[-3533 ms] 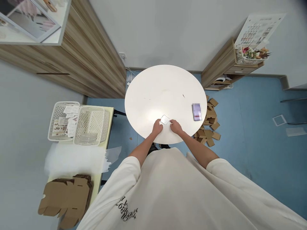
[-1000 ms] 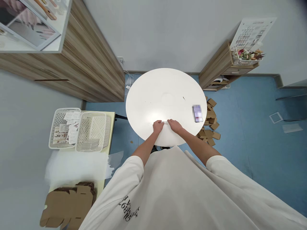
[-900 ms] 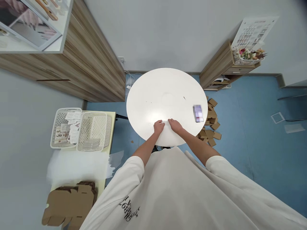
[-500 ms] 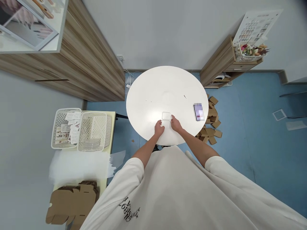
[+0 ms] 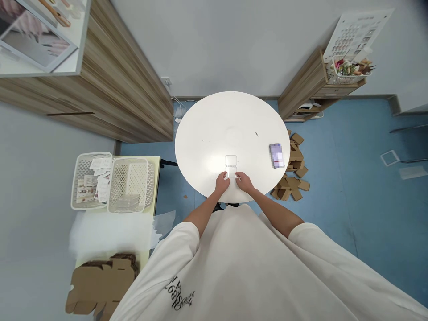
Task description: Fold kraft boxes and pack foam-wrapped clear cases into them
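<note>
A small clear plastic case (image 5: pixel 231 160), opened flat into two square halves, lies near the front edge of the round white table (image 5: pixel 207 120). My left hand (image 5: pixel 222 182) grips the left side of the near half, fingers curled at its edge. On the opposite side, my right hand (image 5: pixel 244 182) has its thumb and fingers closed on the right edge of that same half. The far half rests on the tabletop, untouched by either hand. Fine detail inside the case is too small to make out.
A blurred purple packet (image 5: pixel 277 155) lies at the table's right. White baskets (image 5: pixel 129 162) hold clear cases and papers on a side table to the left, above flattened cardboard boxes (image 5: pixel 96 285). Small cardboard boxes (image 5: pixel 296 156) lie on the floor at right.
My right hand has moved down and left, from beside the case's hinge area to the right edge of the near half. My left hand has stayed nearly in place.
</note>
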The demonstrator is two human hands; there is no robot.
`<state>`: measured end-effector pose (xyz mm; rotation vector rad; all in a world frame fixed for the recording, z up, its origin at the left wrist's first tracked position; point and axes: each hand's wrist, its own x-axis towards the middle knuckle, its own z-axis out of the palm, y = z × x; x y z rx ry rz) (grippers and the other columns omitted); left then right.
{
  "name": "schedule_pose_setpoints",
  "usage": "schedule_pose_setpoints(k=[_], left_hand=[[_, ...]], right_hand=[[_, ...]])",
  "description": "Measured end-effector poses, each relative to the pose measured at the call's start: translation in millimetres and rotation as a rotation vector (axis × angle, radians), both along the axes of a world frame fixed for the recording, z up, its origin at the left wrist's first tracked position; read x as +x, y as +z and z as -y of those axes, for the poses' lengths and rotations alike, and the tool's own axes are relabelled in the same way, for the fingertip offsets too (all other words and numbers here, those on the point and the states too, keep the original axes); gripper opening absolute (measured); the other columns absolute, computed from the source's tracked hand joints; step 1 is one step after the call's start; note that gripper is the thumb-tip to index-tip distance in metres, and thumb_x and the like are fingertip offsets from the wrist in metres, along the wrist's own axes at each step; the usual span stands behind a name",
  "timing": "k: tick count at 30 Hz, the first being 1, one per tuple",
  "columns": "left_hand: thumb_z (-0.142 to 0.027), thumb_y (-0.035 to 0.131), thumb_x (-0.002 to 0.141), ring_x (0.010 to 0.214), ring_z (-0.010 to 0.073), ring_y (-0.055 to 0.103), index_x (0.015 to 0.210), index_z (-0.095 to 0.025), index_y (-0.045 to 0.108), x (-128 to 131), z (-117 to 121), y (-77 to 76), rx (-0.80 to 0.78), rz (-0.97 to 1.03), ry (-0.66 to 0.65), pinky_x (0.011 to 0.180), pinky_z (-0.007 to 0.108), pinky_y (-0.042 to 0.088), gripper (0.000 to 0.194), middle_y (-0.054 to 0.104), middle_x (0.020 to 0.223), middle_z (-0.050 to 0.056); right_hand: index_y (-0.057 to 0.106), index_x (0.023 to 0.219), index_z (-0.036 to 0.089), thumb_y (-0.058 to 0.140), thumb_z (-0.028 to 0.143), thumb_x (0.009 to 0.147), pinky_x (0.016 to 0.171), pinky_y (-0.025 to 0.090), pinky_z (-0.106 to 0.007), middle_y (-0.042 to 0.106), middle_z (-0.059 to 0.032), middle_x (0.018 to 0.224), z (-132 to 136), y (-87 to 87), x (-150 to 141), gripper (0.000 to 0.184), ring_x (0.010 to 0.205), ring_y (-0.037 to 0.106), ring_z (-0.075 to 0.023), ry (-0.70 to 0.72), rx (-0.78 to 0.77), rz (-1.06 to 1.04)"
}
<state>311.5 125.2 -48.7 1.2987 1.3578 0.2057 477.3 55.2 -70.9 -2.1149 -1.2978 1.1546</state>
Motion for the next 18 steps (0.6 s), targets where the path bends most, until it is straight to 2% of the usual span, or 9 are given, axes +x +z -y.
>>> schedule_pose_setpoints(k=[3,8,13,18], left_hand=[[-0.016,0.060,0.082,0.136,0.0274,0.051,0.136,-0.021,0.055,7.2,-7.4,0.9,0.005,0.007,-0.034,0.110,0.039,0.043,0.054,0.055,0.147,0.011],[-0.017,0.060,0.083,0.144,0.0269,0.043,0.138,-0.019,0.054,16.8,-21.4,0.7,0.052,-0.004,-0.121,0.119,0.039,0.034,0.055,0.049,0.153,0.011],[-0.019,0.064,0.083,0.154,0.0273,0.026,0.140,-0.020,0.052,17.4,-23.1,-6.2,0.058,-0.029,-0.193,0.125,0.040,0.024,0.058,0.031,0.165,0.011],[-0.019,0.069,0.080,0.155,0.0272,0.024,0.137,-0.021,0.053,11.6,-15.7,-4.6,0.057,-0.032,-0.166,0.124,0.039,0.025,0.059,0.030,0.166,0.012]], right_hand=[[0.055,0.141,0.022,0.049,0.024,0.093,0.112,0.044,-0.041,0.057,-0.0084,0.144,-8.3,3.3,3.6,0.049,0.129,0.055,-0.0239,0.025,-0.006,0.019],[0.045,0.152,0.017,0.052,0.030,0.094,0.122,0.030,-0.045,0.037,-0.0111,0.162,-24.2,6.5,10.9,0.060,0.149,0.034,-0.0277,0.107,-0.067,0.058],[0.037,0.157,0.018,0.055,0.029,0.093,0.123,0.029,-0.044,0.028,-0.0103,0.167,-29.2,9.7,16.4,0.068,0.153,0.026,-0.0276,0.186,-0.134,0.050],[0.032,0.159,0.020,0.057,0.029,0.093,0.122,0.031,-0.045,0.027,-0.0098,0.167,-21.4,11.9,18.4,0.071,0.153,0.028,-0.0271,0.176,-0.137,0.028]])
